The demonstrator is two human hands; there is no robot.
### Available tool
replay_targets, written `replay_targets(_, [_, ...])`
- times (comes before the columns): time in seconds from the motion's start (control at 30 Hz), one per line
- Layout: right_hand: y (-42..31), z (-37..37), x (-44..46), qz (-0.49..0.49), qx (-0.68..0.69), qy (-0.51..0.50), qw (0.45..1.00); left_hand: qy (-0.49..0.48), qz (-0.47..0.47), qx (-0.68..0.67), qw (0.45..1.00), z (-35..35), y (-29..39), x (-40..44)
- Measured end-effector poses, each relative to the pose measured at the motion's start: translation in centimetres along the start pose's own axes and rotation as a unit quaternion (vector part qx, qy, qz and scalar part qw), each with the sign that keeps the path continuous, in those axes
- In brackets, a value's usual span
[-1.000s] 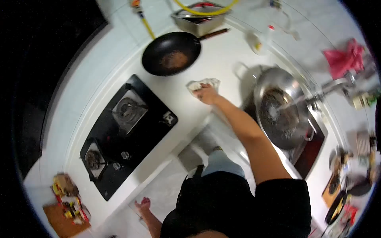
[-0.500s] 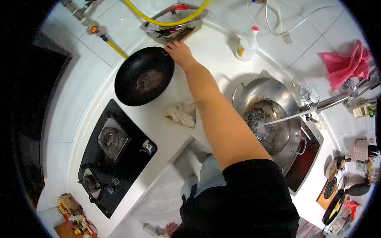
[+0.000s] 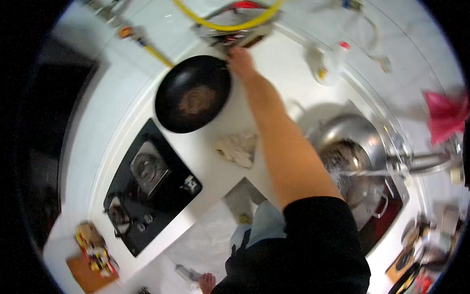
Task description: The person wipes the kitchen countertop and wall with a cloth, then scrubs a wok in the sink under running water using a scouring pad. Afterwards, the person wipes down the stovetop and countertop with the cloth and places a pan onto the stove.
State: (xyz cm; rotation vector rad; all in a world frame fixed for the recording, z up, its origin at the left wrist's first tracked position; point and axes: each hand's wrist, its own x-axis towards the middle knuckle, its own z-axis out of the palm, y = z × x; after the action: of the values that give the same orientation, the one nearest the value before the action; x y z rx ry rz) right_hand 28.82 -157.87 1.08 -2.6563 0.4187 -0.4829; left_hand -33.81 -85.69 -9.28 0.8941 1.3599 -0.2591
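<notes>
My right hand (image 3: 241, 62) reaches across the counter to the rim of a black wok (image 3: 178, 100), where its handle joins. The fingers look closed there, though blur and the hand itself hide the grip. The wok stands on the counter with its inside facing up and a brownish worn patch at the bottom. Low in the view, my left hand (image 3: 207, 282) shows only partly beside my body, fingers apart, nothing seen in it. A crumpled off-white cloth (image 3: 237, 148) lies on the counter below the wok.
Water runs from a tap (image 3: 428, 164) into a large steel wok (image 3: 350, 127) at the sink. A black gas hob (image 3: 152, 191) is on the left. Behind stand a metal rack (image 3: 230, 36) under a yellow hose (image 3: 225, 27) and a spray bottle (image 3: 334, 63). A pink cloth (image 3: 446, 117) hangs right.
The whole view has shifted, so the counter and its things appear farther right, with more blur. My right hand stays at the black wok's rim, and the wok keeps its place beside the hob.
</notes>
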Motion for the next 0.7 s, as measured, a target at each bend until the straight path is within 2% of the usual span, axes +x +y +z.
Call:
replay_targets(0.03, [2.0, 3.7, 0.7, -0.08, -0.006, 0.131, 0.988, 0.003, 0.013, -0.011, 1.0, -0.8, 0.1, 0.4])
replay_targets(0.07, [-0.5, -2.1, -0.7, 0.001, 0.057, -0.036, 0.998, 0.016, 0.021, -0.023, 0.999, -1.6, -0.1, 0.7])
replay_targets(0.1, [-0.1, -1.0, -0.6, -0.045, 0.016, 0.037, 0.998, 0.047, 0.024, -0.017, 0.998, -1.2, -0.3, 0.6])
replay_targets(0.13, [-0.5, -2.0, -1.0, -0.03, -0.027, 0.004, 0.999, 0.077, 0.026, -0.011, 0.997, 0.8, -0.4, -0.9])
replay_targets(0.17, [0.0, -2.0, -1.3, -0.162, -0.266, -0.052, 0.949, 0.031, 0.029, -0.029, 0.999, -0.1, -0.8, -0.7])
replay_targets(0.2, [-0.2, -3.2, -1.5, -0.168, -0.295, -0.064, 0.938, -0.022, 0.035, -0.043, 0.998, -0.2, -1.2, -0.3])
replay_targets(0.23, [-0.2, -3.5, -1.4, -0.155, -0.3, -0.094, 0.936, 0.062, 0.064, -0.024, 0.996, 3.1, -1.5, -3.4])
replay_targets(0.27, [1.3, -2.7, -1.5, -0.157, -0.292, -0.059, 0.942, 0.064, 0.057, -0.033, 0.996, 2.8, -2.2, -3.4])
replay_targets(0.33, [2.0, -4.3, -2.5, -0.157, -0.299, -0.097, 0.936, 0.066, 0.042, -0.047, 0.996, 2.0, -2.9, -2.6])
replay_targets(0.43, [2.2, -6.2, -3.6, -0.13, -0.349, -0.249, 0.894, 0.092, 0.035, -0.063, 0.993, 1.0, -4.4, -1.8])
replay_targets(0.5, [1.7, -6.7, -4.8, -0.141, -0.28, -0.256, 0.914, 0.083, 0.028, -0.069, 0.994, 0.2, -5.1, -1.7])
replay_targets(0.57, [-0.2, -8.1, -5.9, -0.073, -0.167, -0.38, 0.907, 0.064, 0.019, -0.068, 0.995, -0.7, -5.5, -1.8])
replay_targets(0.67, [-1.0, -8.4, -7.7, -0.002, 0.066, -0.518, 0.853, 0.058, -0.023, -0.065, 0.996, -2.5, -5.6, 1.1])
replay_targets(0.7, [-2.4, -9.0, -8.9, 0.051, 0.178, -0.558, 0.809, 0.053, -0.02, -0.063, 0.996, -2.5, -5.4, 1.8])
